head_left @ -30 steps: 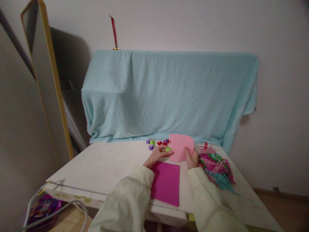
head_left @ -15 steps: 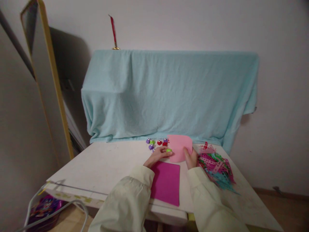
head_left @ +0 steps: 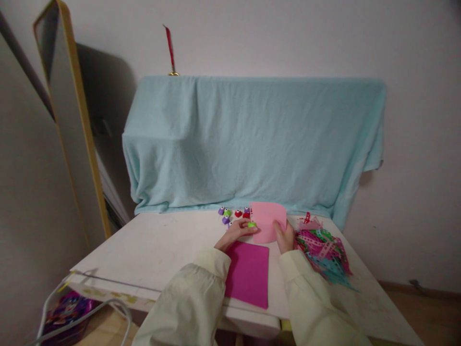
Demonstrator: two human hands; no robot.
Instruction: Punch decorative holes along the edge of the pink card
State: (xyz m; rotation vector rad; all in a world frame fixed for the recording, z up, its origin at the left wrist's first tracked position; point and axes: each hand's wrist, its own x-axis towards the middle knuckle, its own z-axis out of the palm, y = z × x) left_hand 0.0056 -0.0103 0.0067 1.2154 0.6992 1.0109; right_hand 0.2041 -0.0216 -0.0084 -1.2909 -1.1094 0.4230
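Observation:
My left hand (head_left: 238, 230) is closed on a small green paper punch (head_left: 252, 224) at the left edge of a pink sheet (head_left: 267, 221). Dark red spots, which look like punched holes, run along that edge above the punch. My right hand (head_left: 285, 236) pinches the sheet's lower right part, thumb on top. Beyond my left hand stand several small punches with white tops, among them a purple punch (head_left: 225, 219), a green punch (head_left: 226, 212) and a red punch (head_left: 238, 213). Below the hands lies a magenta sheet (head_left: 248, 276), partly under my left wrist.
Right of my right hand is a heap of coloured strips (head_left: 324, 250) with holes in them. A light blue cloth (head_left: 252, 139) hangs behind the white table (head_left: 173, 245). At the left stand a yellow-framed mirror (head_left: 77, 110) and a white metal bar (head_left: 45, 312) by the table corner.
The row of dark spots along the pink sheet's left edge shows longer now. Both hands keep nearly the same place, and the whole view has shifted very slightly.

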